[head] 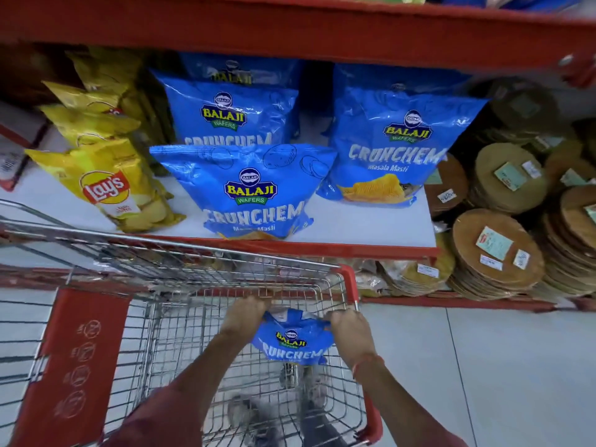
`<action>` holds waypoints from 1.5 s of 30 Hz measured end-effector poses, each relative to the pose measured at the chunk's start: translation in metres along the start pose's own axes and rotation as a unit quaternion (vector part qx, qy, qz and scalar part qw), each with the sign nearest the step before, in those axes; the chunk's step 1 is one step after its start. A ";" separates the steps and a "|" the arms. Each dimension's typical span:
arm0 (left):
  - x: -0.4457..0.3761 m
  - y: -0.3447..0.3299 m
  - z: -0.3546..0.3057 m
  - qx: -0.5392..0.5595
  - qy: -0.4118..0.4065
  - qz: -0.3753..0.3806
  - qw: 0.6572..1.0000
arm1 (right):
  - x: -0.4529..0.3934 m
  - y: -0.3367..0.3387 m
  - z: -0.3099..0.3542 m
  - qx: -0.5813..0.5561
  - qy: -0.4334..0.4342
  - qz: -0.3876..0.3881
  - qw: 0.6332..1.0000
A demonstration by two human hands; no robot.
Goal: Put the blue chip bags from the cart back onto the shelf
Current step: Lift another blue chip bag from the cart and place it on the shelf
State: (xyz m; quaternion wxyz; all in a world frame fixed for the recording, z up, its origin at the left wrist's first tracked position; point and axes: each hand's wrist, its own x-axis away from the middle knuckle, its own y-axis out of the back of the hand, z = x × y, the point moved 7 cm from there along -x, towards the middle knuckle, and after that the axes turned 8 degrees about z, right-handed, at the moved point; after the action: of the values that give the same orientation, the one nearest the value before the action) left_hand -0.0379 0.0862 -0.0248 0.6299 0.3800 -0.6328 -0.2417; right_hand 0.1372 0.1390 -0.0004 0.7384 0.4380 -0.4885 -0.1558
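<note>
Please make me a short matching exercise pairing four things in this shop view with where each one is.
Things:
1. Lay's bag
2. Held Balaji bag
3. Round flatbread stacks
4. Front Balaji bag

Places:
A. right of the white shelf
B. front edge of the shelf, middle
C. inside the cart, between left hand and right hand
D. left end of the shelf

Pairs: 1-D, 2-C, 3-A, 4-B

Left hand (245,312) and right hand (350,330) closed, gripping, forearms extended forward
</note>
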 end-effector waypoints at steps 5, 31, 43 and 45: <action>0.058 0.048 0.027 0.262 0.024 -0.125 0.957 | 0.062 0.066 0.007 0.029 0.037 -0.164 0.985; 0.068 0.332 -0.142 -0.022 -0.073 -0.300 0.951 | 0.121 0.329 -0.154 -0.165 -0.067 -0.469 0.865; 0.119 0.335 -0.110 -0.010 -0.170 -0.518 0.838 | 0.105 0.322 -0.070 -0.092 0.077 -0.467 0.876; 0.149 0.329 -0.069 -0.018 -0.164 -0.578 0.799 | 0.108 0.328 -0.022 -0.085 0.125 -0.498 0.854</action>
State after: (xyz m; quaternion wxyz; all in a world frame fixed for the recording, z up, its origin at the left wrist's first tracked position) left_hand -0.0163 0.1766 0.3304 0.2667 0.6188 -0.3852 -0.6305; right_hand 0.1422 0.2649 0.3213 0.6513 0.5740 -0.0940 -0.4874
